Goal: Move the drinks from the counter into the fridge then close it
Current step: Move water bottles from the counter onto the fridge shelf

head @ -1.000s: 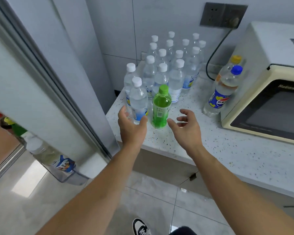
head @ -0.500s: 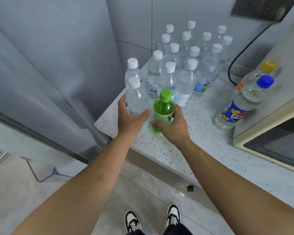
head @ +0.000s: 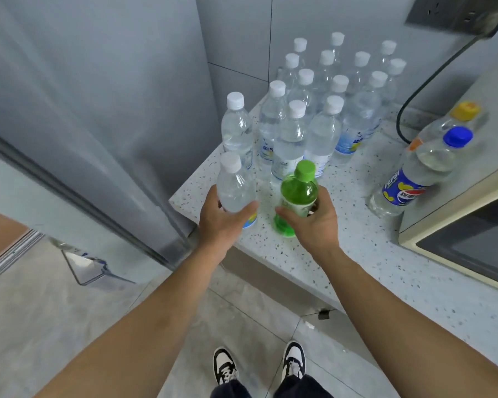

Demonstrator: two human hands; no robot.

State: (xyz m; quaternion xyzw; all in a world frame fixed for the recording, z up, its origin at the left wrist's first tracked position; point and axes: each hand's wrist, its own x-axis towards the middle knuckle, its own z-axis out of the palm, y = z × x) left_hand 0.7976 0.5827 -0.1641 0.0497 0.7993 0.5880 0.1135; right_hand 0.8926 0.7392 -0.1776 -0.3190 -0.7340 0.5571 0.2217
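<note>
At the tabletop (head: 357, 254) edge, a water bottle (head: 235, 186) is grasped by the left hand (head: 223, 222) and, at its 3 o'clock, a green bottle (head: 296, 196) by the right hand (head: 314, 222), fingers wrapped low, likely so both can be carried together to the fridge (head: 98, 110).

1. You have sixteen white-capped water bottles (head: 291, 139) at upper centre of the frame, one of them in hand.
2. One green bottle (head: 298, 193), centre.
3. Two soda bottles at right: blue cap (head: 414, 179) and yellow cap (head: 454, 116).
4. Two hands, lower centre.
</note>
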